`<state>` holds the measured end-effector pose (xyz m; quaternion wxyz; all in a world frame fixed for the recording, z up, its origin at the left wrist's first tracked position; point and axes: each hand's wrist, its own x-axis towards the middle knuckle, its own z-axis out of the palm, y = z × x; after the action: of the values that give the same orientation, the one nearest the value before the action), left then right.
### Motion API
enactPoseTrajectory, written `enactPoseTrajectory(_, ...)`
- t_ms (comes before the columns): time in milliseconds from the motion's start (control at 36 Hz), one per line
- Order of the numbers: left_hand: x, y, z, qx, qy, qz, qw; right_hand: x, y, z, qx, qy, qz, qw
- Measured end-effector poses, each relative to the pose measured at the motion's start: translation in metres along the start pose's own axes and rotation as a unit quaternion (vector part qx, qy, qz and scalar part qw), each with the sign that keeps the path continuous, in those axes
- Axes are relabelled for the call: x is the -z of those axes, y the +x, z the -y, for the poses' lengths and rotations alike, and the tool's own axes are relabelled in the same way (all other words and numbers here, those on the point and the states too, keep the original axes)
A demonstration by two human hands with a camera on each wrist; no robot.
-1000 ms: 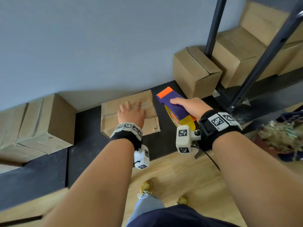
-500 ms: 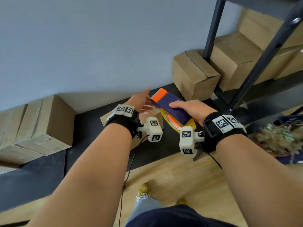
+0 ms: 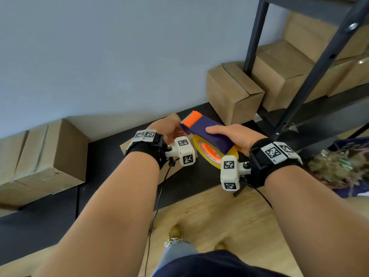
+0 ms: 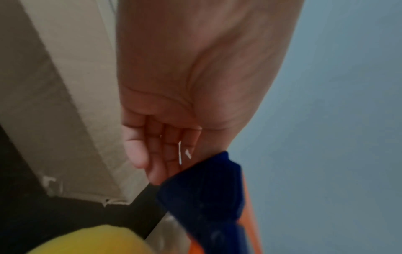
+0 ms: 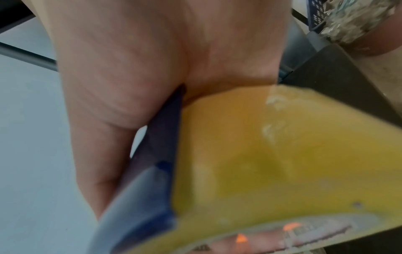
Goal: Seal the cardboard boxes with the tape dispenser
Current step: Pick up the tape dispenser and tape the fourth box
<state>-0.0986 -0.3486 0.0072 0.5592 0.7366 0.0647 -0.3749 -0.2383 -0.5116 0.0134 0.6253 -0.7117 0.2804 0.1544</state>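
My right hand (image 3: 233, 134) grips the purple tape dispenser (image 3: 207, 130) from above; its orange end points up and left. The yellow tape roll (image 3: 211, 154) hangs under it. In the right wrist view the roll (image 5: 272, 163) fills the picture under my palm (image 5: 152, 60). My left hand (image 3: 167, 130) is raised to the dispenser's front end. In the left wrist view its fingers (image 4: 165, 151) lie straight and close together, tips touching the blue dispenser edge (image 4: 206, 189), with thin glints across them. The flat cardboard box (image 3: 127, 145) lies on the black ledge below, mostly hidden by my left wrist.
A large taped box (image 3: 40, 156) stands at the left on the black ledge (image 3: 40, 226). Another box (image 3: 231, 92) sits at the right beside dark rack posts (image 3: 253, 37), more boxes (image 3: 289, 72) behind them. A basket of shiny stuff (image 3: 339, 168) lies far right. Wooden floor (image 3: 219, 216) below.
My left hand lifted off the flat box and moved right, up to the dispenser's front end. The right hand tilted the dispenser, raising its orange end.
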Motion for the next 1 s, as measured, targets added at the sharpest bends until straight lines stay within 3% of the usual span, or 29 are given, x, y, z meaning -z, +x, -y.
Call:
enactPoseTrajectory(222,0.002,0.020,-0.013,-0.066,0.146,-0.040,0.986,-0.006,-0.003,0.000,-0.008,-0.003,-0.019,1.000)
enactPoseTrajectory(444,0.038,0.040,-0.040,-0.136,0.144,-0.160,0.967,0.002,-0.017,-0.002,-0.022,-0.039,-0.038,0.998)
enactPoseTrajectory(528,0.044,0.046,-0.049,-0.155,0.181,-0.149,0.960,0.001,-0.020,-0.003,-0.035,-0.018,-0.039,0.998)
enactPoseTrajectory(750,0.046,0.061,-0.059,-0.174,0.379,-0.144,0.898,-0.012,-0.007,0.011,-0.066,-0.012,-0.070,0.995)
enactPoseTrajectory(1000,0.048,0.096,-0.051,-0.193,0.432,-0.123,0.872,-0.026,0.002,0.012,-0.107,0.007,-0.091,0.990)
